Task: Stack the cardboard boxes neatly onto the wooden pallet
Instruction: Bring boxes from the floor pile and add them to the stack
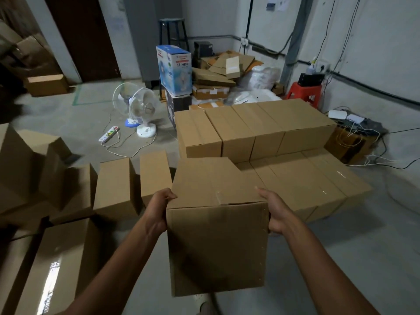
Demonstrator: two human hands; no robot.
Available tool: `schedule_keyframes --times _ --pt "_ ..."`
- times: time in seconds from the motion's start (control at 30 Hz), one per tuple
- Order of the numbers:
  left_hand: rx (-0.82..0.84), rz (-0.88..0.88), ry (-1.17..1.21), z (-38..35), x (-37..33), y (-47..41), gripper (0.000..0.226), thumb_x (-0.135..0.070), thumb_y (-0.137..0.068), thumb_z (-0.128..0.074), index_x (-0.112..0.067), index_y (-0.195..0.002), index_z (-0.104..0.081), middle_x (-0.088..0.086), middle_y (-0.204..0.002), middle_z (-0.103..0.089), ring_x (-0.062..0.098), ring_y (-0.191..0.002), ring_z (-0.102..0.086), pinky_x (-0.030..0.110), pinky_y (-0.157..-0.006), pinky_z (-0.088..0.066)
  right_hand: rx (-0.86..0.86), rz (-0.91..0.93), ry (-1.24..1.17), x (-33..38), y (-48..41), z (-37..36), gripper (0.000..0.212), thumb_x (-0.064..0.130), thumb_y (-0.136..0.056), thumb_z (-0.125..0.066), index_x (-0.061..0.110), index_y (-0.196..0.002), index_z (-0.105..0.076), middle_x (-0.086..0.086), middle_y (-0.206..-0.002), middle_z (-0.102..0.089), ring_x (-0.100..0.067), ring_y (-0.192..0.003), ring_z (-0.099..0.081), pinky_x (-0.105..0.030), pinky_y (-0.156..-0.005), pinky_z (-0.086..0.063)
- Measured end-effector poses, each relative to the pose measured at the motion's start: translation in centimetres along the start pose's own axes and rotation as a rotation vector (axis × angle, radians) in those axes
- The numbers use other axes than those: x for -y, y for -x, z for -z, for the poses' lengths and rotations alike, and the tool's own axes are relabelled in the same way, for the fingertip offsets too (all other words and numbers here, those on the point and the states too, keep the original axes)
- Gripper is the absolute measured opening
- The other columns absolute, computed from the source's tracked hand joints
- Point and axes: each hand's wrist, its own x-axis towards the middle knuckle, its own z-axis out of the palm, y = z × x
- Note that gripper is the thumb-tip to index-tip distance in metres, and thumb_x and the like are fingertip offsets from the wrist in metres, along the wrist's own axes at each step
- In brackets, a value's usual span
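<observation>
a dim storeroom with a grey concrete floor (341,258) and white walls is lying ahead, cables trailing along the right side.

the left hand (159,210) and the right hand (276,212) are clamping a plain cardboard box (216,235) between them, one on each side face near the top edge. each thumb is hooking over the top rim, and the fingers are wrapping down the sides, mostly hidden behind the box. the box is hanging in the air in front of the person, clear of the floor, its taped top tilting toward the stack.

just beyond it, a low layer of boxes (306,185) is sitting on the floor-level base, with an upper row of boxes (250,130) standing along its far edge. the wooden pallet itself is not showing, presumably being covered by them. loose boxes (116,185) are waiting to the left.

further off, two table fans (141,108), a blue fan carton (175,69) and a red plastic stool (304,92) are standing by the walls.

judging by the easy side grip, the box is probably being carried light. its walls are looking stiff but smooth, so squeezing near the corners, or shifting the fingers under the bottom edge, is seeming the safest hold.
</observation>
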Motion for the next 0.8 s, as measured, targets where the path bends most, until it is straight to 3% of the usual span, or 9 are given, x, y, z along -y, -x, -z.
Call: schedule_keyframes --times 0.13,0.33,0.5,0.6,0.7,0.8 --pt "-0.072 0.027 0.034 -0.9 -1.2 -4.9 0.040 -0.014 -0.081 -0.045 -0.003 -0.117 -0.059 0.018 -0.103 -0.064 0.033 -0.094 -0.061 0.035 -0.071 -0.050 -0.047 -0.221 0.241 3.6 -3.9 0.2 0.062 0.060 -0.090 -0.056 0.005 -0.120 -0.060 -0.026 -0.123 -0.061 -0.052 -0.121 -0.049 -0.082 -0.100 -0.023" --pt "-0.124 0.072 0.096 -2.5 -2.1 -13.6 0.039 -0.016 -0.081 -0.046 -0.005 -0.117 -0.058 0.019 -0.113 -0.060 0.035 -0.101 -0.058 0.039 -0.080 -0.049 -0.029 -0.262 0.308 8.0 -12.8 1.6 0.064 0.062 -0.087 -0.057 0.010 -0.123 -0.064 -0.023 -0.125 -0.063 -0.049 -0.119 -0.052 -0.081 -0.099 -0.024" --pt "-0.160 0.083 0.080 -3.4 -2.6 -19.0 0.033 -0.007 -0.086 -0.037 -0.001 -0.112 -0.058 0.021 -0.105 -0.061 0.036 -0.097 -0.058 0.042 -0.083 -0.047 0.001 -0.250 0.256 9.3 -19.4 2.3 0.056 0.061 -0.084 -0.063 0.016 -0.117 -0.068 -0.021 -0.117 -0.069 -0.043 -0.113 -0.059 -0.070 -0.104 -0.030" --pt "-0.209 0.112 0.075 -3.3 -2.2 -21.6 0.033 -0.003 -0.083 -0.037 -0.002 -0.109 -0.058 0.022 -0.107 -0.060 0.036 -0.097 -0.057 0.043 -0.084 -0.048 0.011 -0.302 0.184 9.5 -22.0 2.8 0.046 0.048 -0.094 -0.059 0.009 -0.116 -0.069 -0.022 -0.108 -0.072 -0.041 -0.110 -0.062 -0.062 -0.105 -0.036" --pt "-0.183 0.085 0.072 -3.1 -1.1 -23.9 0.047 0.000 -0.080 -0.037 -0.004 -0.121 -0.059 0.024 -0.116 -0.060 0.040 -0.107 -0.057 0.047 -0.086 -0.051 0.025 -0.371 0.231 9.4 -24.5 3.7 0.029 0.035 -0.100 -0.052 0.014 -0.116 -0.063 -0.022 -0.116 -0.068 -0.045 -0.113 -0.058 -0.076 -0.097 -0.030" --pt "-0.250 0.082 0.022 -3.1 1.3 -26.2 0.065 0.005 -0.071 -0.042 -0.012 -0.132 -0.058 0.023 -0.127 -0.059 0.043 -0.118 -0.054 0.054 -0.097 -0.051 0.050 -0.382 0.258 8.4 -27.7 5.2 0.021 0.025 -0.103 -0.045 0.026 -0.119 -0.059 -0.015 -0.133 -0.058 -0.047 -0.126 -0.048 -0.087 -0.093 -0.022"
